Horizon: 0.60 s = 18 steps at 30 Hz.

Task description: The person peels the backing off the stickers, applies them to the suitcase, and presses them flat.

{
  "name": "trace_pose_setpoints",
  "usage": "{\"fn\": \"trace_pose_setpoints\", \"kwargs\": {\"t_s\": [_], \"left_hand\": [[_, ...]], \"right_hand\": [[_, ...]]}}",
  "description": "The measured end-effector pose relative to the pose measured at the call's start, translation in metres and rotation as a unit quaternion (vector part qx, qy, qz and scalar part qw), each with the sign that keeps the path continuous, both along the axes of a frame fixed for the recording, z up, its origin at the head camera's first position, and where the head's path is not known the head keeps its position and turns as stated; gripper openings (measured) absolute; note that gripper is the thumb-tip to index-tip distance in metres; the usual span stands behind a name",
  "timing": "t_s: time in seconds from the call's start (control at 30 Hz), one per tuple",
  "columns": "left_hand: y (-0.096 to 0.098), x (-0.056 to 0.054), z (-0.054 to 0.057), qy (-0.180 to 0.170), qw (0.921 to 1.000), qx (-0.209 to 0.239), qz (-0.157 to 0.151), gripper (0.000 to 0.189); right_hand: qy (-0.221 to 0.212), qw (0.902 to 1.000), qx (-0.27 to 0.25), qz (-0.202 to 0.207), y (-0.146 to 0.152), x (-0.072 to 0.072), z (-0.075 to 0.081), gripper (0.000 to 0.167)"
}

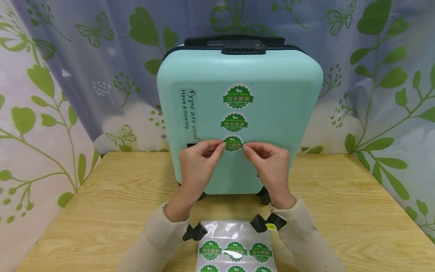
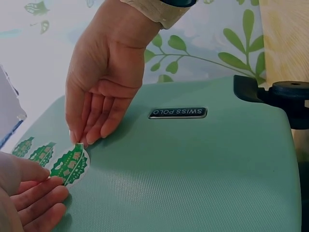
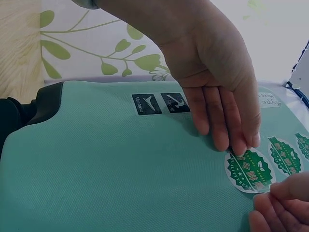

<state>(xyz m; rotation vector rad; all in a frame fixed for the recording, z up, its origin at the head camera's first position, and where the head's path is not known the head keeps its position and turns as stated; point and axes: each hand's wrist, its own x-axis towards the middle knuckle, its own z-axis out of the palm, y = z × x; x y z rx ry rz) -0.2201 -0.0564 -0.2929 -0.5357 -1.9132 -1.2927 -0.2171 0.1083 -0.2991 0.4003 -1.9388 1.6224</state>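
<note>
A round green sticker with a scalloped emblem and white rim (image 1: 233,144) lies against the front of a mint-green suitcase (image 1: 278,109), lowest in a column of three. My left hand (image 1: 198,162) pinches its left edge between thumb and index finger. On the opposite edge, my right hand (image 1: 270,166) pinches with thumb and fingertips. Above it, two like stickers, a middle one (image 1: 234,122) and a larger top one (image 1: 238,97), sit flat on the shell. In the left wrist view the right hand (image 2: 108,72) reaches in from the top, its fingertips at the sticker's rim (image 2: 84,169).
A glossy sheet of matching stickers (image 1: 222,230) lies on the wooden table (image 1: 112,189) between my forearms. Printed lettering (image 1: 188,113) runs down the suitcase's left side. A SWISS POLO badge (image 2: 177,112) is beside the right hand. Behind hangs a leaf-patterned curtain (image 1: 112,75).
</note>
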Motion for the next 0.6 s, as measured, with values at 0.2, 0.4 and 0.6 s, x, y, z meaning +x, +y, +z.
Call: {"fn": "trace_pose_setpoints", "kwargs": {"t_s": [0.2,0.4,0.6], "left_hand": [[0.004,-0.001,0.002,0.005,0.9999,-0.008,-0.010,0.013],[0.008,-0.002,0.004,-0.004,0.9995,-0.010,-0.029,0.015],[0.011,-0.001,0.008,-0.021,0.9992,-0.009,-0.034,0.014]], "right_hand": [[0.003,1.0000,0.001,0.001,0.001,-0.001,0.000,0.015],[-0.002,1.0000,0.005,-0.003,0.001,-0.001,0.000,0.015],[-0.006,1.0000,0.003,-0.001,0.001,-0.001,0.001,0.015]]}}
